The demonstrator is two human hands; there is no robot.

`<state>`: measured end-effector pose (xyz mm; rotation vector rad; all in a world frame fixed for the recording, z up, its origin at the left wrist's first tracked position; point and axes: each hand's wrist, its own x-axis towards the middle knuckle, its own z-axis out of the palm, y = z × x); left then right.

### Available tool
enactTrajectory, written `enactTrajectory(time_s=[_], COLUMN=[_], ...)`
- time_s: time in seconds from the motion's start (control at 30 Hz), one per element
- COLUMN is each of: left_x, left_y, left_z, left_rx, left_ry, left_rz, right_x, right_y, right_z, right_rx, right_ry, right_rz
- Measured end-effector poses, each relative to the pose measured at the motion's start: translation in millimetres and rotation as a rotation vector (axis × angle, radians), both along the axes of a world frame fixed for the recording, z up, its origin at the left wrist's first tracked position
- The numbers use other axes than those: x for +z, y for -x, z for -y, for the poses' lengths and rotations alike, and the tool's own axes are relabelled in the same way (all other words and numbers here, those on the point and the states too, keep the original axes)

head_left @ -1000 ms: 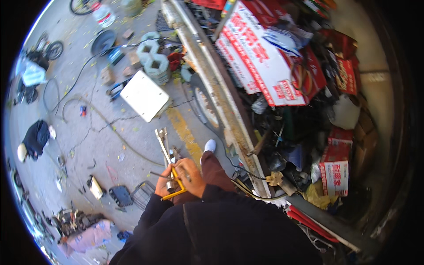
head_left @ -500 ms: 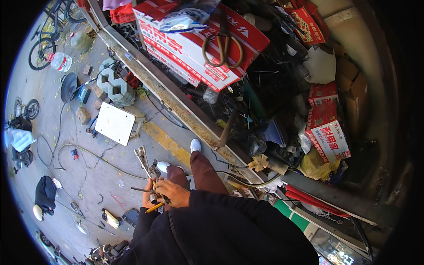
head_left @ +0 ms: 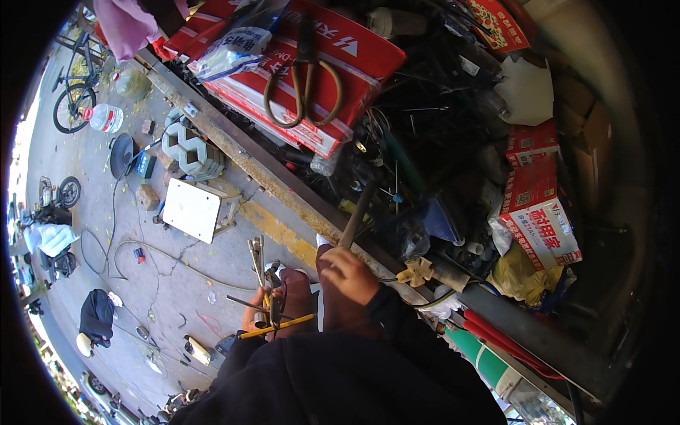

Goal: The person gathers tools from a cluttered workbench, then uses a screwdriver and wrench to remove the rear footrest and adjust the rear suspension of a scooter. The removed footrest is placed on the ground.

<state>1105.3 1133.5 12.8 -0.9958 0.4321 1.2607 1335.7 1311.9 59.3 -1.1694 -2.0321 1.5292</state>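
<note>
My left hand (head_left: 252, 313) grips a bundle of metal socket wrenches (head_left: 258, 268) and a yellow L-shaped tool (head_left: 280, 326) above my legs. My right hand (head_left: 348, 275) is at the truck bed's rusty edge, at the lower end of a dark stick-like handle (head_left: 359, 212); its fingers are blurred and partly bent, and I cannot tell whether they grip it. Red-and-white cardboard (head_left: 358, 64) lies in the cluttered bed under large scissors (head_left: 333, 99).
A white-topped stool (head_left: 190, 209), pale blocks (head_left: 191, 149), a hose and a water jug (head_left: 106, 117) stand on the pavement. A bicycle (head_left: 74, 99) and scooter (head_left: 57, 241) are at the left, near a dark bundle with a pale round top (head_left: 95, 322). More boxes (head_left: 538, 234) fill the right.
My right hand has left the tool bundle and moved right and up to the truck edge. The bundle stays in my left hand. The view has swung toward the truck bed.
</note>
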Motion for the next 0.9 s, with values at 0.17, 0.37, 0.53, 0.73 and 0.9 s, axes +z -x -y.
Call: enactTrajectory(time_s=[0.17,0.37,0.53,0.73,0.9], left_x=[-18.7,-29.9,-32.1,-31.8,-32.1], left_y=[-7.4,-10.6,-6.1,-2.0,-1.9], left_z=[-4.4,-8.1,-8.0,-9.2,-11.8], left_rx=[-0.024,-0.041,-0.027,-0.078,-0.115], left_ry=[-0.019,0.029,0.106,0.082,0.083], left_rz=[0.16,0.074,0.136,-0.03,-0.085], right_x=[-38.3,-90.5,-143.2,-172.2,-161.6], right_y=[-65.0,-68.0,-57.5,-55.6,-49.9], right_z=[-53.0,-89.5,-107.4,-109.8,-104.7], right_rx=[-0.311,-0.373,-0.457,-0.566,-0.566], right_ry=[-0.112,-0.391,-0.309,-0.403,-0.386], right_rz=[0.292,0.668,0.946,1.019,1.036])
